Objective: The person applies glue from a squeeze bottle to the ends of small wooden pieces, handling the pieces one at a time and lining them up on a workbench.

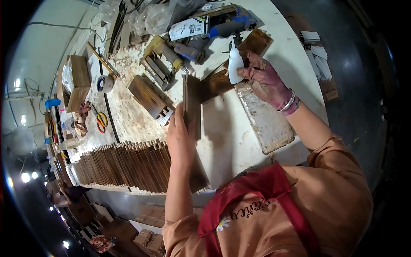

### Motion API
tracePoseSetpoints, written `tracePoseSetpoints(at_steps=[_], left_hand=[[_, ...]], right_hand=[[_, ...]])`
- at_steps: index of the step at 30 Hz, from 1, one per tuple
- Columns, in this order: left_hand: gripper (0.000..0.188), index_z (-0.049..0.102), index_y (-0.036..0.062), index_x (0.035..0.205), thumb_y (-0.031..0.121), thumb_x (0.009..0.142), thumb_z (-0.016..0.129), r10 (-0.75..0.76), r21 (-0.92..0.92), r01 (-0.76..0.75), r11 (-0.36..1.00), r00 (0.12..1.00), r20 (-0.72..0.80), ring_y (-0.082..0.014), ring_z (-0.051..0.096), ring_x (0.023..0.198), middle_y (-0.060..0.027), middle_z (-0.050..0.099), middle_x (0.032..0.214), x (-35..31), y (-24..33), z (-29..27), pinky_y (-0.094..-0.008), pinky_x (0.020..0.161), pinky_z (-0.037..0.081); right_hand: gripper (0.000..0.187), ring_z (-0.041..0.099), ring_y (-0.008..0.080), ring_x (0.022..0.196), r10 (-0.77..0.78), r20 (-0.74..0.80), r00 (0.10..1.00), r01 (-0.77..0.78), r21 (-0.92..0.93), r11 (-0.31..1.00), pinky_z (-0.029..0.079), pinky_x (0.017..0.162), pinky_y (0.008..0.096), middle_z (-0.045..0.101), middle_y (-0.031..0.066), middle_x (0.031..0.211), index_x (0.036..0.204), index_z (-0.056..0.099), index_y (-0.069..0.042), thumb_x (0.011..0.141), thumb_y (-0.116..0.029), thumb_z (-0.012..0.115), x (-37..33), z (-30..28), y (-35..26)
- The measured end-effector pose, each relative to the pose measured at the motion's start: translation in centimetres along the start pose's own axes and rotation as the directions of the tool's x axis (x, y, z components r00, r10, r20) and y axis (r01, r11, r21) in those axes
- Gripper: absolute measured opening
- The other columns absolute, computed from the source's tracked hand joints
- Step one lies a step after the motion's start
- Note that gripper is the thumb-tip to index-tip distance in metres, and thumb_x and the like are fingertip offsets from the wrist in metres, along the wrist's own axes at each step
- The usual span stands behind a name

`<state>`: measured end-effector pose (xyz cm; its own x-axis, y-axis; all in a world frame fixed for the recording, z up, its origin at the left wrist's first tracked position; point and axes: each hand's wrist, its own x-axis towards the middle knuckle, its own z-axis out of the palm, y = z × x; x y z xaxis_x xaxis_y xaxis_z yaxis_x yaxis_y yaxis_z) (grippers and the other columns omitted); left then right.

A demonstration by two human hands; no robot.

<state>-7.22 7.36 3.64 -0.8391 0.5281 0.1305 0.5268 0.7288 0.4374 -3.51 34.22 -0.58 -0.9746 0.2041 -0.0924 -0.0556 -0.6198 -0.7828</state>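
My right hand (269, 81), in a worn pinkish glove, grips a white squeeze bottle (235, 66) with its thin nozzle pointing up. Bare, my left hand (180, 139) is closed round a dark brown wooden board (192, 100) stood on edge over the table. Just beyond that board lies another dark wooden piece (216, 85), partly behind the bottle and my right hand. A brown wooden block (147, 96) with pale dowels at its near end rests left of my left hand. Below my right hand is a long block wrapped in clear plastic (267, 122).
A tight row of dark wooden slats (124, 167) lines the table's near left edge. Farther off are a nail gun (160, 60), a white can (189, 28) and another brown board (255, 41). Scissors (101, 122), a tape roll (105, 84) and a cardboard box (79, 79) sit left.
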Motion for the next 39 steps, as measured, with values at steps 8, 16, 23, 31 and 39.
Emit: tracePoseSetpoints(at_steps=[8, 16, 23, 31, 39], left_hand=[[0.044, 0.05, 0.0053, 0.123, 0.004, 0.082, 0.064, -0.227, -0.1, 0.244, 0.965, 0.961, 0.156, -0.0354, 0.06, 0.093, -0.0168, 0.058, 0.107, -9.5, 2.4, 1.0, -0.0408, 0.076, 0.051], [0.05, 0.046, 0.0062, 0.131, 0.009, 0.085, 0.064, -0.091, -0.023, 0.093, 0.995, 0.993, 0.075, -0.0379, 0.057, 0.103, -0.0193, 0.054, 0.118, -6.5, 2.1, 2.6, -0.0423, 0.083, 0.05], [0.053, 0.046, 0.0119, 0.134, 0.011, 0.084, 0.063, -0.069, 0.073, 0.063, 0.995, 0.994, 0.08, -0.0287, 0.061, 0.092, -0.011, 0.056, 0.111, -5.6, 2.1, 3.1, -0.0379, 0.071, 0.054], [0.052, 0.044, 0.012, 0.137, 0.011, 0.087, 0.06, 0.005, 0.232, -0.019, 0.973, 0.998, 0.063, -0.0247, 0.063, 0.083, -0.0085, 0.058, 0.107, -5.9, 2.0, 3.8, -0.0353, 0.062, 0.055], [0.069, 0.034, 0.005, 0.14, 0.012, 0.082, 0.069, -0.146, -0.034, 0.147, 0.989, 0.989, 0.02, -0.0321, 0.061, 0.088, -0.0155, 0.057, 0.103, -5.5, 2.6, 3.5, -0.0391, 0.068, 0.053]], right_hand=[[0.031, 0.058, 0.0082, 0.088, 0.058, 0.01, 0.998, -0.057, -0.072, 0.996, 0.046, 0.086, 0.0239, 0.062, 0.0025, 0.098, 0.115, 0.056, 0.002, 0.084, 0.003, 0.057, -1.2, 2.2, 1.0], [0.049, 0.055, 0.0103, 0.103, 0.112, 0.079, 0.991, -0.095, -0.193, 0.977, 0.047, 0.089, 0.0271, 0.054, 0.0035, 0.118, 0.127, 0.047, 0.0, 0.082, 0.002, 0.065, -0.8, 3.8, 1.8], [0.055, 0.055, 0.0105, 0.106, 0.071, 0.038, 0.997, -0.055, -0.33, 0.942, 0.049, 0.092, 0.027, 0.048, 0.0036, 0.126, 0.13, 0.043, 0.001, 0.081, 0.002, 0.066, -1.2, 2.7, 2.8], [0.054, 0.059, 0.0134, 0.104, 0.088, 0.017, 0.996, -0.076, -0.355, 0.932, 0.052, 0.091, 0.0276, 0.047, 0.0047, 0.127, 0.126, 0.043, -0.001, 0.078, 0.003, 0.069, -1.0, 2.5, 3.1], [0.049, 0.046, 0.0087, 0.109, 0.058, -0.005, 0.998, -0.058, -0.213, 0.975, 0.041, 0.092, 0.0225, 0.053, 0.0007, 0.113, 0.115, 0.057, -0.001, 0.072, -0.003, 0.079, -1.3, 3.3, 2.9]])
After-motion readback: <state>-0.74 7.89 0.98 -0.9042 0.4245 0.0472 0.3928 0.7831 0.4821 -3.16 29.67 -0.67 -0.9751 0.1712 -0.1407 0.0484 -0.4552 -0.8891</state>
